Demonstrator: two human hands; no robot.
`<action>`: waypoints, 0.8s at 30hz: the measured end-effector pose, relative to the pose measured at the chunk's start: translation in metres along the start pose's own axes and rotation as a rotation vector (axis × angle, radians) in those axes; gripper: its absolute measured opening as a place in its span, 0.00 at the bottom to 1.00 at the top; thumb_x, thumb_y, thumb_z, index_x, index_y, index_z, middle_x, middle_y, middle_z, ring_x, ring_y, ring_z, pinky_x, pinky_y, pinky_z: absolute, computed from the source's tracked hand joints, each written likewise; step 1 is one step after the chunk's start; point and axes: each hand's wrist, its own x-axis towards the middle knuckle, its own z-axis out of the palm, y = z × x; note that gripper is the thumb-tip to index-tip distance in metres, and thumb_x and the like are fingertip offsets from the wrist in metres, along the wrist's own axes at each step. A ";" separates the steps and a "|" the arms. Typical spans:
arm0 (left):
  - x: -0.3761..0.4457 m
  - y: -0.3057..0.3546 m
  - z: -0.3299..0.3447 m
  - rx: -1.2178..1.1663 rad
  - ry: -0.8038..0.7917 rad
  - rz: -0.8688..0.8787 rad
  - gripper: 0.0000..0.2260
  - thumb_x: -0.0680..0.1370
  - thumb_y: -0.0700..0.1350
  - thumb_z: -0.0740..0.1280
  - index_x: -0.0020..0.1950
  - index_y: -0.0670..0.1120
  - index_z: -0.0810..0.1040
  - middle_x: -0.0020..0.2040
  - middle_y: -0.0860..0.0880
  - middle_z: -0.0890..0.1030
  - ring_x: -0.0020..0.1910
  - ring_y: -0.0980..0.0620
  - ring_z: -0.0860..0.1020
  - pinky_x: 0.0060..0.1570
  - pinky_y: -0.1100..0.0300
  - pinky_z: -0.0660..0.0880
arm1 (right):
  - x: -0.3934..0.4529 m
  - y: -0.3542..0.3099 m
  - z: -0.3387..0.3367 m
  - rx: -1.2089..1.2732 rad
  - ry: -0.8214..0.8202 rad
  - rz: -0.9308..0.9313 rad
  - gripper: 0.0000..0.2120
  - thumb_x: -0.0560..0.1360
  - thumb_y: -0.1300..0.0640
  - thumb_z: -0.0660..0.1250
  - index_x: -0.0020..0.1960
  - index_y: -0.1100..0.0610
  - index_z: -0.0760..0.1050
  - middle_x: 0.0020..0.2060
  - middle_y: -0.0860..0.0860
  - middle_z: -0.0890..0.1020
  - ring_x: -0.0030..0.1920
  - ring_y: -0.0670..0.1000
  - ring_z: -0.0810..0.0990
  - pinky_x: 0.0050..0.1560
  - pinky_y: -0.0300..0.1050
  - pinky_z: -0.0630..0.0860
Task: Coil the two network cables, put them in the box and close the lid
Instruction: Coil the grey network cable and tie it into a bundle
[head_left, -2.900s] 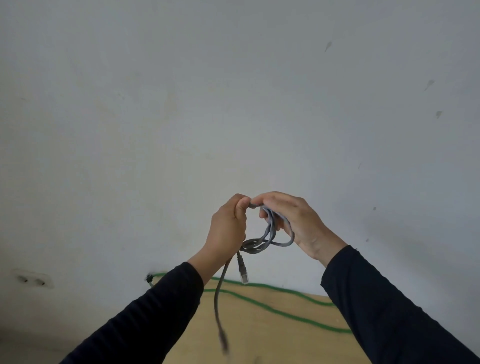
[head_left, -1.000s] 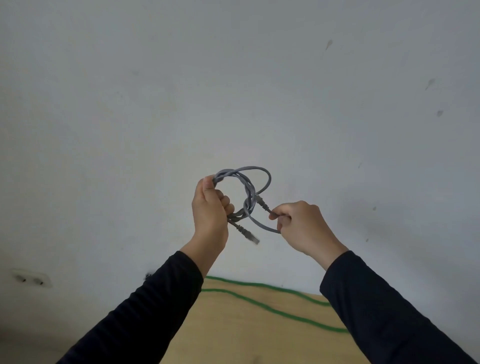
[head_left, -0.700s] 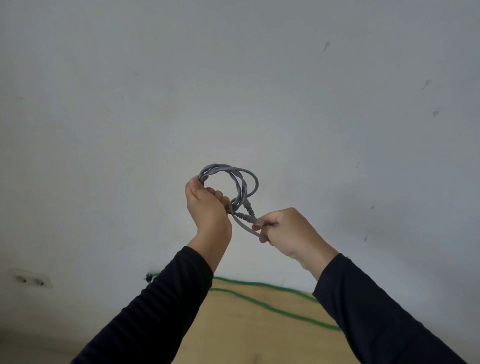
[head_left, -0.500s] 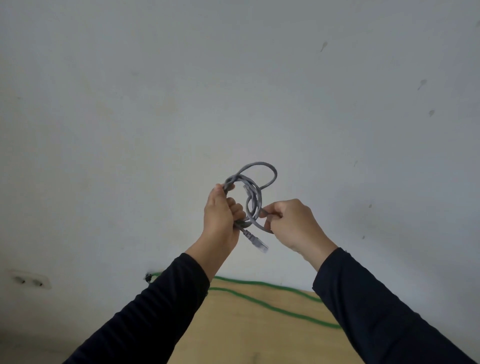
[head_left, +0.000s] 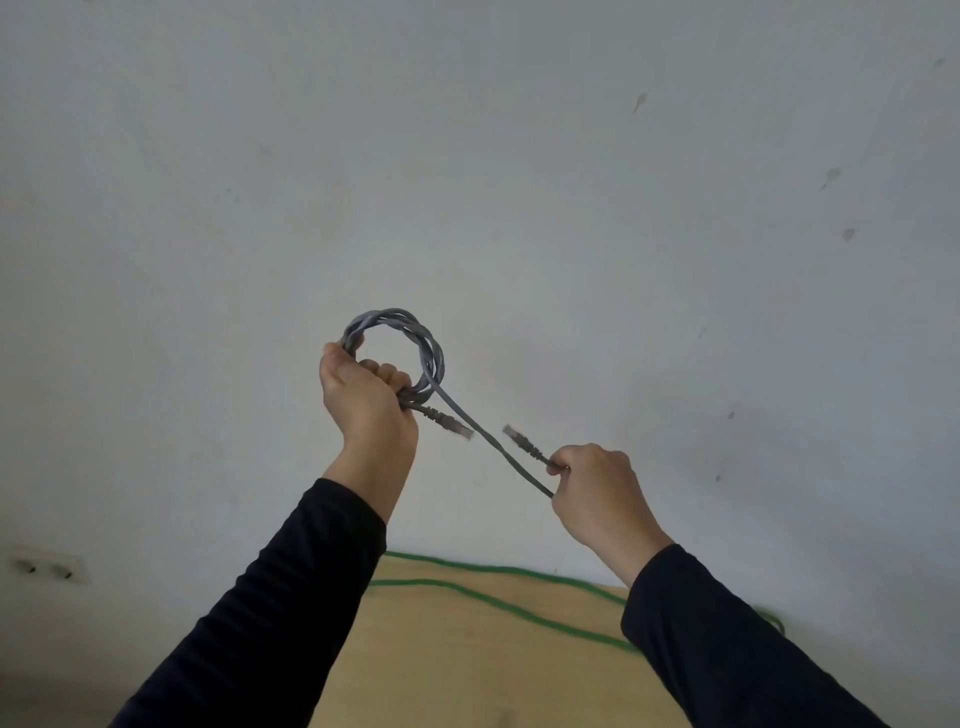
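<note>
A grey network cable (head_left: 431, 358) is wound into a small coil held up in front of the wall. My left hand (head_left: 366, 400) grips the coil at its lower left, and one plug sticks out to the right just below that fist. My right hand (head_left: 597, 491) pinches the cable's other end, pulled out straight down and to the right, with its plug pointing up-left. A green network cable (head_left: 498, 605) lies uncoiled on the wooden table (head_left: 457, 670) below. The box is out of view.
A plain pale wall (head_left: 519, 182) fills most of the view. A double wall socket (head_left: 47, 569) sits low at the left, beside the table's edge.
My right hand has moved down and to the right, drawing the cable's free end out of the coil. The left hand has shifted left and kept hold of the coil.
</note>
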 end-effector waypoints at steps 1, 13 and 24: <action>0.000 -0.001 0.000 0.011 -0.016 -0.012 0.13 0.81 0.47 0.51 0.41 0.45 0.70 0.29 0.52 0.57 0.21 0.56 0.57 0.21 0.67 0.59 | 0.000 -0.001 0.002 -0.017 0.007 -0.009 0.16 0.73 0.69 0.55 0.52 0.60 0.77 0.45 0.57 0.81 0.41 0.54 0.70 0.37 0.41 0.66; -0.024 -0.038 -0.020 0.443 -0.451 -0.217 0.16 0.83 0.48 0.50 0.41 0.45 0.71 0.23 0.55 0.58 0.20 0.59 0.56 0.19 0.68 0.56 | 0.013 -0.017 -0.017 0.253 0.144 -0.354 0.13 0.74 0.70 0.59 0.47 0.59 0.80 0.30 0.47 0.79 0.30 0.42 0.71 0.33 0.30 0.66; -0.032 -0.047 -0.026 0.820 -0.416 0.132 0.16 0.82 0.49 0.50 0.42 0.50 0.73 0.30 0.50 0.64 0.25 0.54 0.62 0.24 0.63 0.63 | 0.005 -0.034 -0.018 0.786 0.044 -0.173 0.16 0.79 0.65 0.50 0.55 0.48 0.70 0.38 0.48 0.84 0.33 0.43 0.74 0.39 0.36 0.71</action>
